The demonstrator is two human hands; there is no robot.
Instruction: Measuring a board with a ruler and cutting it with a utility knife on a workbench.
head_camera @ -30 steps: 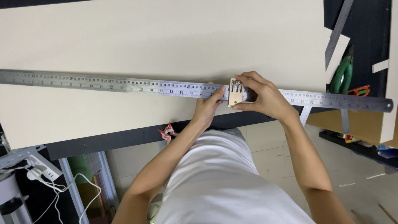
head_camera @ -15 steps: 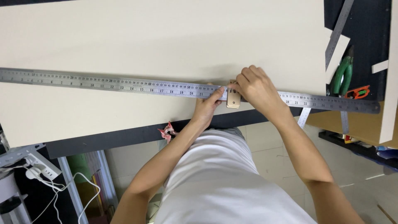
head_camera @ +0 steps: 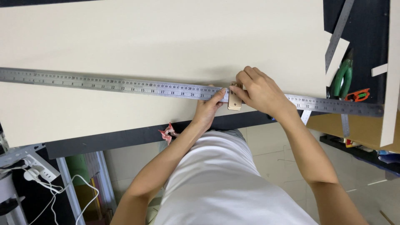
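Note:
A long steel ruler [head_camera: 104, 83] lies across a large cream board [head_camera: 146, 37] on a black table [head_camera: 104, 139]. My left hand [head_camera: 208, 109] presses its fingertips down on the ruler's near edge. My right hand [head_camera: 260, 92] sits just to the right, over the ruler, and pinches a small tan block-shaped tool [head_camera: 234, 101]. The tool stands against the ruler's lower edge, touching the board near its front edge. The two hands almost meet at the tool.
At the right lie green-handled pliers [head_camera: 342, 77], a small orange tool [head_camera: 357, 95], a second steel ruler [head_camera: 338, 29] and a white strip [head_camera: 391, 75]. A red scrap [head_camera: 167, 133] hangs at the table's front edge. A power strip with white cables [head_camera: 33, 173] sits lower left.
The ruler has slid a little to the left. The tan tool has come down from on top of the ruler to its lower edge, and my right hand has closed over it.

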